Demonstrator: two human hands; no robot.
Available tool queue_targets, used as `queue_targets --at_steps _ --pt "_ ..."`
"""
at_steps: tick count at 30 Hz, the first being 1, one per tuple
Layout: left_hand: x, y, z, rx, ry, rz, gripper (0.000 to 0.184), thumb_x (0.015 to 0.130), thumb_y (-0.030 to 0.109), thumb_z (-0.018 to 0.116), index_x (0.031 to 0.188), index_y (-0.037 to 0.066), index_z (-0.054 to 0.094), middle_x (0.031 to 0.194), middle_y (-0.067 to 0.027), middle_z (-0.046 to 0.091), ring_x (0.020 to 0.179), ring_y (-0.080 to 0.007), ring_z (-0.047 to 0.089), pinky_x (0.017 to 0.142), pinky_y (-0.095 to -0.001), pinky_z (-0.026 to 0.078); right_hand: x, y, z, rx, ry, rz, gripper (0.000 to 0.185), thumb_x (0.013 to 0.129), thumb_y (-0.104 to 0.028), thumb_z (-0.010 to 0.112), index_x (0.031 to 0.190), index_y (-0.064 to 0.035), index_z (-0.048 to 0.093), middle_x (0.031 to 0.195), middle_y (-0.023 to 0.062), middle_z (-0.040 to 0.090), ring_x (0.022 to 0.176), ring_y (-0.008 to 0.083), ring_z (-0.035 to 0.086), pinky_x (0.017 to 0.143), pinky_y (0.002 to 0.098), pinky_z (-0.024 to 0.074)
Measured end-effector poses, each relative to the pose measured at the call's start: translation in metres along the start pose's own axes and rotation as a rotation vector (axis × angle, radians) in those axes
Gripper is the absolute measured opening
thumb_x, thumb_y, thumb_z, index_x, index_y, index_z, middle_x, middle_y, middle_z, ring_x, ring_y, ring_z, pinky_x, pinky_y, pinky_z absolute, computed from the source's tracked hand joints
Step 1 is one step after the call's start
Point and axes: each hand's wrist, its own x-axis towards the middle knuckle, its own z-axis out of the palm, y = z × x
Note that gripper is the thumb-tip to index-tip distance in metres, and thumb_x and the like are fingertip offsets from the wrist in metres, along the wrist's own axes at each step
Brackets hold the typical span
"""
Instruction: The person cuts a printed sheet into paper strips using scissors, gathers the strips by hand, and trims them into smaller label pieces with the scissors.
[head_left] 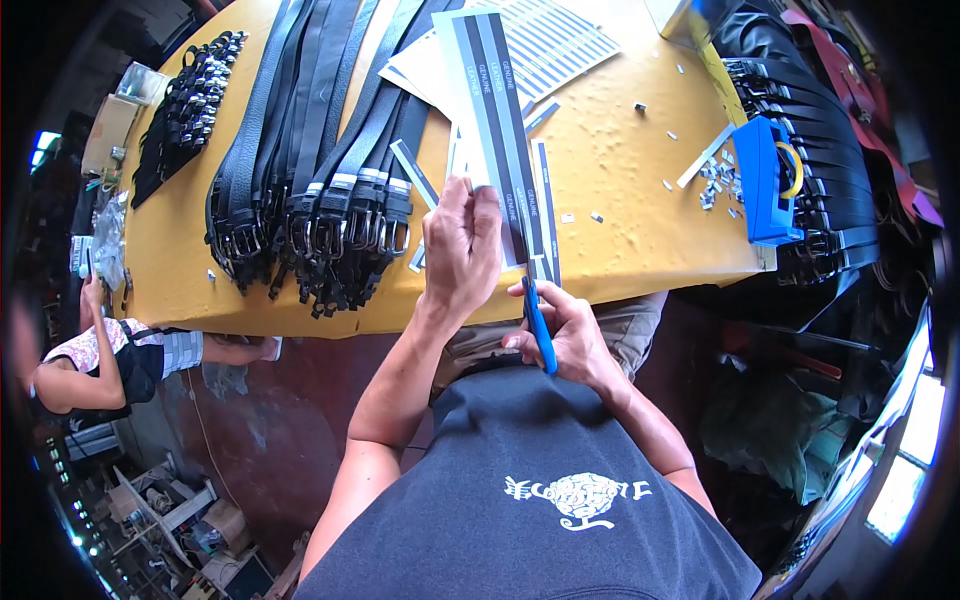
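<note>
My left hand (463,245) is closed on a long label sheet (488,85), with dark and silver bands printed "GENUINE LEATHER", held tilted above the table. In my right hand (578,340) is a pair of blue-handled scissors (541,328), their dark tip at the sheet's lower end. Whether the blades are parted is too small to tell. Behind the held sheet lie more striped label sheets (560,40) and a few loose dark strips, one of them a strip (412,170) left of my hand.
Stacks of black belts with buckles (350,150) cover the yellow table (620,190) at left. Smaller strapped pieces (190,110) lie farther left. At right stand a blue tape dispenser (765,185), small cut labels (718,180) and more belts (830,170). Another person (90,370) is at far left.
</note>
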Motion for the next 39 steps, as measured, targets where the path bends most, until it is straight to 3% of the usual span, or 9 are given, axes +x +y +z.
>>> queue_targets --at_steps 9,12,15,22,27,34,37,39 --pt "0.0 0.004 0.0 0.027 0.019 -0.001 0.019 0.099 0.014 0.046 0.084 0.002 0.046 0.056 -0.0022 0.045 0.047 -0.0075 0.043 0.043 -0.0278 0.034 0.002 0.0 0.0 0.041 -0.003 0.026 0.051 0.081 -0.012 0.077 0.124 -0.0044 0.05 0.066 0.0024 0.063 0.054 0.0062 0.057 0.05 0.0205 0.0434" --pt "-0.002 0.004 0.0 0.0 0.013 -0.036 0.017 0.1 0.016 0.046 0.09 0.004 0.052 0.063 0.0056 0.041 0.057 -0.0009 0.034 0.048 -0.0221 0.026 0.002 0.001 0.0 0.075 -0.001 0.032 0.051 0.081 -0.012 0.076 0.124 -0.0044 0.05 0.065 0.0025 0.063 0.054 0.0062 0.057 0.049 0.0203 0.0439" --pt "0.0 0.003 0.0 0.031 0.014 -0.009 0.018 0.099 0.014 0.047 0.085 0.002 0.047 0.056 -0.0028 0.045 0.047 -0.0075 0.045 0.043 -0.0278 0.034 0.002 0.002 0.001 0.081 0.004 0.043 0.05 0.081 -0.012 0.076 0.124 -0.0042 0.05 0.065 0.0026 0.063 0.053 0.0063 0.057 0.048 0.0203 0.0443" --pt "-0.002 0.0 -0.001 -0.079 -0.001 -0.041 0.016 0.098 0.014 0.05 0.086 0.002 0.048 0.06 0.0004 0.048 0.052 -0.0046 0.043 0.045 -0.0246 0.033 0.002 0.006 0.0 0.106 0.008 0.045 0.05 0.081 -0.011 0.076 0.123 -0.0047 0.05 0.067 0.0038 0.065 0.052 0.0062 0.057 0.047 0.0201 0.0448" --pt "0.01 0.005 -0.006 -0.239 -0.023 -0.048 0.012 0.096 0.011 0.053 0.094 0.0 0.054 0.067 0.0034 0.053 0.057 -0.0013 0.043 0.048 -0.0211 0.032 0.0 0.005 0.0 0.051 0.012 0.046 0.051 0.081 -0.012 0.077 0.124 -0.0049 0.049 0.069 0.0056 0.067 0.052 0.006 0.057 0.047 0.02 0.0446" --pt "0.006 -0.004 -0.002 -0.127 -0.037 -0.029 0.01 0.095 0.01 0.053 0.098 0.001 0.055 0.061 0.003 0.051 0.051 -0.0016 0.042 0.044 -0.0218 0.031 0.0 0.004 0.0 0.01 0.059 0.029 0.067 0.075 -0.023 0.083 0.124 -0.0003 0.044 0.07 0.0102 0.07 0.055 0.0063 0.058 0.05 0.0228 0.0459" --pt "-0.004 -0.005 0.003 -0.117 -0.068 -0.071 0.011 0.095 0.01 0.053 0.097 -0.001 0.054 0.06 0.0016 0.051 0.051 -0.003 0.044 0.044 -0.0237 0.034 0.003 0.001 -0.001 0.041 0.075 0.015 0.065 0.076 -0.013 0.081 0.123 0.0002 0.038 0.066 0.0056 0.062 0.052 0.0083 0.057 0.047 0.021 0.0448" --pt "-0.008 -0.009 0.005 -0.129 -0.069 -0.073 0.011 0.095 0.009 0.052 0.096 -0.001 0.054 0.06 0.0012 0.052 0.051 -0.0032 0.045 0.045 -0.024 0.035 0.003 0.0 -0.003 0.025 0.066 0.014 0.063 0.076 -0.012 0.081 0.121 0.0024 0.039 0.068 0.0068 0.062 0.054 0.0086 0.058 0.048 0.0212 0.0451"
